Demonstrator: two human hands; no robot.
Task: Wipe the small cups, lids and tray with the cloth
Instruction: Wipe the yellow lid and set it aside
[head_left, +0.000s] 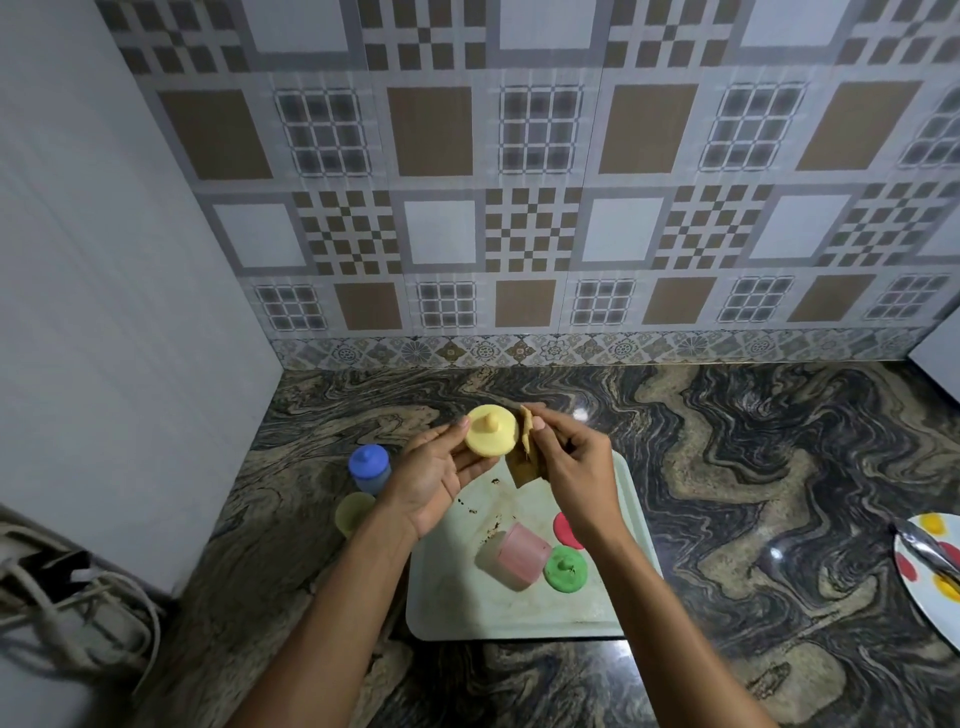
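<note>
My left hand (434, 475) holds a yellow lid (491, 431) with a knob, raised above the counter. My right hand (571, 467) pinches a small tan cloth (524, 452) against the lid's right edge. Below lies a pale green tray (452, 608) with dark crumbs on it. On the tray a pink cup (519, 556) lies on its side, beside a green lid (565, 569) and a red lid (563, 530) partly hidden by my right wrist. Left of the tray stand a blue cup with its lid (370, 469) and an open yellow cup (354, 512).
The dark marbled counter (753, 467) ends at a tiled wall behind and a plain white wall on the left. A white plate (930, 571) with red and yellow dots and a metal utensil sits at the right edge. Cables (67, 613) lie at the lower left.
</note>
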